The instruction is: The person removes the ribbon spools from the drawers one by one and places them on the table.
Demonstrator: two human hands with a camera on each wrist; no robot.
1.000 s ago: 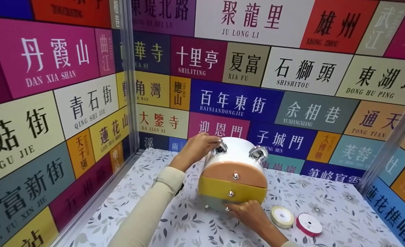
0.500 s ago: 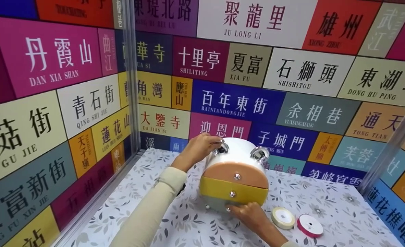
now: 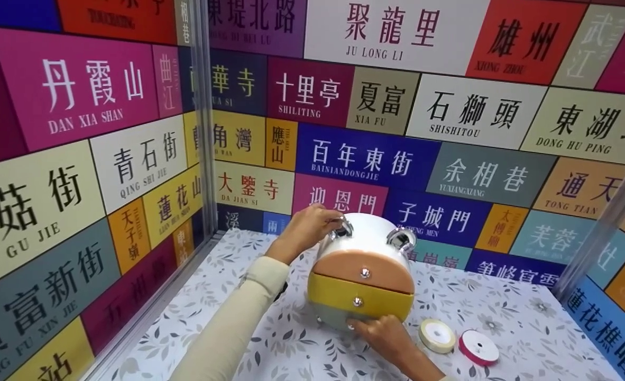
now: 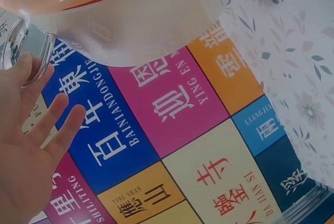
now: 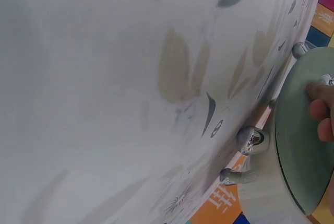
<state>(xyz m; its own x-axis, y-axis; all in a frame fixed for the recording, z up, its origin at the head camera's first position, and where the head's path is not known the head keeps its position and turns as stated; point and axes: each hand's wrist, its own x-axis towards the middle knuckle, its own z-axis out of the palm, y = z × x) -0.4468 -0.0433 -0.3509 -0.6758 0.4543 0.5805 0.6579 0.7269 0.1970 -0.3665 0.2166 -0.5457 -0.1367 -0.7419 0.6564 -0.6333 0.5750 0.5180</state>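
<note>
A white drum-shaped drawer box stands on the table, its front split into a peach drawer, a yellow drawer and a grey-green drawer. My left hand grips one of the two silver ring-shaped ears on top with thumb and finger; the left wrist view shows the thumb on that clear-silver ring. Low at the front, my right hand holds the small silver knob of the bottom drawer, an index fingertip beside it and the other fingers curled. Its thumb is hidden.
Right of the box lie a cream ribbon roll and a pink-rimmed ribbon roll. A leaf-patterned cloth covers the table. Colourful sign-printed walls rise behind and at the left.
My right fingers have shifted slightly at the bottom knob, which sits a little lower in view. The left hand keeps its hold on the ear, and the drawers look much the same.
</note>
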